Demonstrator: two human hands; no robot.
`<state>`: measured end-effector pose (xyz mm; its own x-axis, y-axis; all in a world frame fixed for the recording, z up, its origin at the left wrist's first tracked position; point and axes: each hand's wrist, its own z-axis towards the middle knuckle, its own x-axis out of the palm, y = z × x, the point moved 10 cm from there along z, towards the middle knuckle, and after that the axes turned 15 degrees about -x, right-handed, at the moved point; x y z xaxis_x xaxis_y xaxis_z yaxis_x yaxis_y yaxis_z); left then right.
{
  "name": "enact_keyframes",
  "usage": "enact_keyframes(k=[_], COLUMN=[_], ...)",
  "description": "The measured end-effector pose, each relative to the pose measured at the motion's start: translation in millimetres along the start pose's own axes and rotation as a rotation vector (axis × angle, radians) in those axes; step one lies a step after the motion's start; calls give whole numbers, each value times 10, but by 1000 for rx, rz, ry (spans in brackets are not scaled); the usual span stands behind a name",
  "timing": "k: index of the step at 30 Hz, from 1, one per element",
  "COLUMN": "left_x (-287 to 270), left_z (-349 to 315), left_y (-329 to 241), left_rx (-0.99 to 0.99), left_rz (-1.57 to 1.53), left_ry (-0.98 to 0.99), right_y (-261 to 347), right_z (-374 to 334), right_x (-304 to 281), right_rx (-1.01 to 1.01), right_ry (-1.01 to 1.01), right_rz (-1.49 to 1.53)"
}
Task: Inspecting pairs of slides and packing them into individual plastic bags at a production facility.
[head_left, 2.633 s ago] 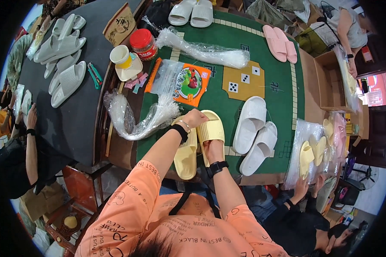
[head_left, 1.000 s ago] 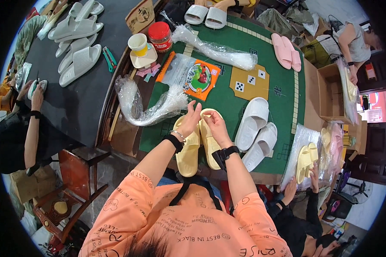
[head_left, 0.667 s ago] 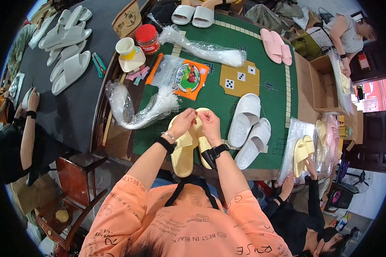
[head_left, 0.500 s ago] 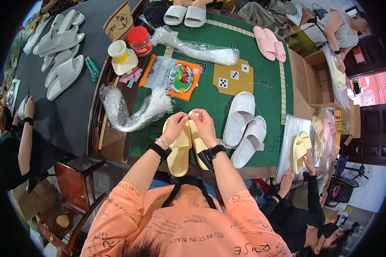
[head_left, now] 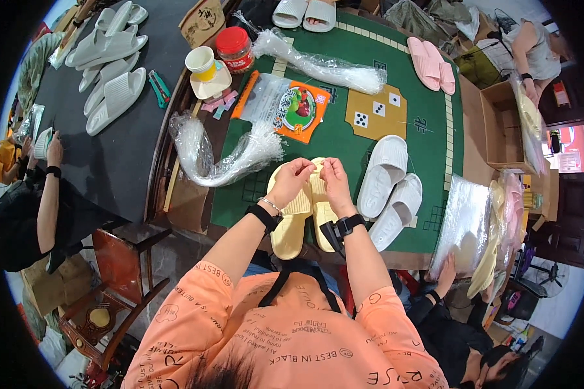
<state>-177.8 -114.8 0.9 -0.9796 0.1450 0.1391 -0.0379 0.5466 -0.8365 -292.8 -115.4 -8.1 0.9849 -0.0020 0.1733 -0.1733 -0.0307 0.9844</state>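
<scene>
A pair of pale yellow slide slippers (head_left: pixel 288 235) lies at the table's near edge, toes pointing away from me. Over the left slipper, my left hand (head_left: pixel 292 184) has its thumb and fingertips pinched together. My right hand (head_left: pixel 336 187) pinches in the same way above the right slipper's toe end, its fingertips close to those of the left. Whatever is between the fingers is too thin and small to make out. To the left lies a bundle of thin white plastic strands (head_left: pixel 230 155), partly in transparent wrap. Grey slippers (head_left: pixel 390 185) rest just right of my hands.
Beyond are an orange snack bag (head_left: pixel 295 107), a second strand bundle (head_left: pixel 324 68), a red-lidded jar (head_left: pixel 234 50), a yellow-and-white cup (head_left: pixel 202 63) and pink slippers (head_left: pixel 431 65). At right, a co-worker's hand (head_left: pixel 445 275) touches transparent plastic bags (head_left: pixel 462 217). A chair (head_left: pixel 117 272) stands lower left.
The whole view has shifted, so the table appears farther right. My pinched fingertips have moved slightly apart, toward the right slipper. The co-worker's yellow slippers have left the plastic bags, moving right.
</scene>
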Motion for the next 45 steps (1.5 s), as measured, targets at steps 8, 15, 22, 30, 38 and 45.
enact_keyframes(k=[8, 15, 22, 30, 38, 45], left_x=[-23, 0, -22, 7, -26, 0], left_z=[23, 30, 45, 51, 58, 75], left_y=[13, 6, 1, -8, 23, 21], left_rx=[-2, -22, -22, -13, -23, -24], left_rz=[4, -48, -47, -44, -77, -116], left_ry=[-13, 2, -3, 6, 6, 31], right_y=[12, 16, -35, -45, -32, -92], right_z=[22, 35, 16, 40, -5, 21], right_x=[38, 39, 17, -11, 31, 2], right_rx=[-1, -26, 31, 14, 89, 35], right_ry=[14, 29, 7, 1, 15, -65], right_rz=[5, -23, -10, 2, -12, 183])
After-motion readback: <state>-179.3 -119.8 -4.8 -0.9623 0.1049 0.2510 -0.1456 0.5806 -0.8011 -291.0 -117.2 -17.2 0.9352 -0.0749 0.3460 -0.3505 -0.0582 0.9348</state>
